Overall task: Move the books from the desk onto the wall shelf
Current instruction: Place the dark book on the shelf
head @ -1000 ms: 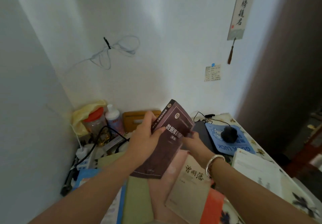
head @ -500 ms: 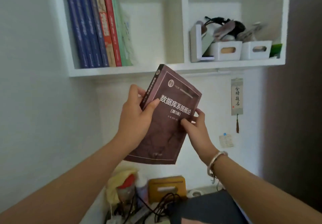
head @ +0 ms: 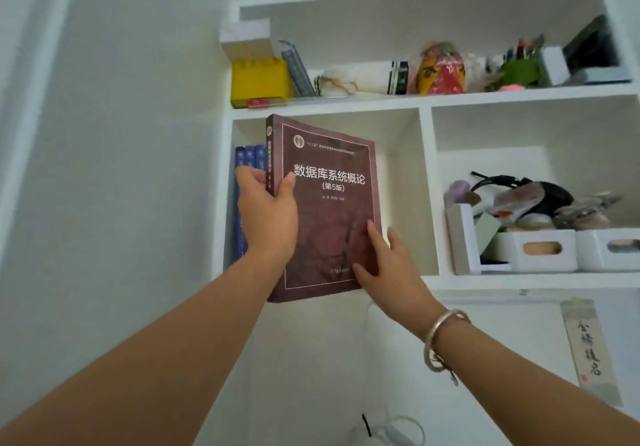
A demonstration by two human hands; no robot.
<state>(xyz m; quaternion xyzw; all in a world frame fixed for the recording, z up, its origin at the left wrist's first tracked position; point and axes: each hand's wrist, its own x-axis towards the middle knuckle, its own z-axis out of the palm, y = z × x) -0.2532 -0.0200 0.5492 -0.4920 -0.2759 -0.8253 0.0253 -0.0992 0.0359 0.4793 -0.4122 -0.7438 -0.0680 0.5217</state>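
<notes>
Two hands hold one maroon book [head: 329, 210] upright in front of the lower left compartment of the white wall shelf [head: 426, 196]. The left hand [head: 268, 218] grips it at the spine — thumb pressed on the front cover, fingers [head: 246, 177] wrapped round behind, clamped on the book. The right hand [head: 391, 265] steadies the lower right corner, its fingers [head: 374, 237] spread flat against the cover and the page edge, thumb on the front near the bottom; a silver bangle [head: 440, 338] sits on that wrist.

The cover faces the camera, white Chinese title across its middle. The book's bottom edge hangs slightly below the shelf board, so it is not yet standing inside. Just behind its spine, blue books [head: 247, 158] stand upright at the left wall of the same compartment.

The next compartment to the right holds white bins [head: 540, 249] heaped with small items. On the board above sit a yellow box [head: 259, 81], a rolled white cloth [head: 360, 80] and assorted clutter. Below the shelf — on the wall at right — hangs a calligraphy scroll [head: 588, 352].
</notes>
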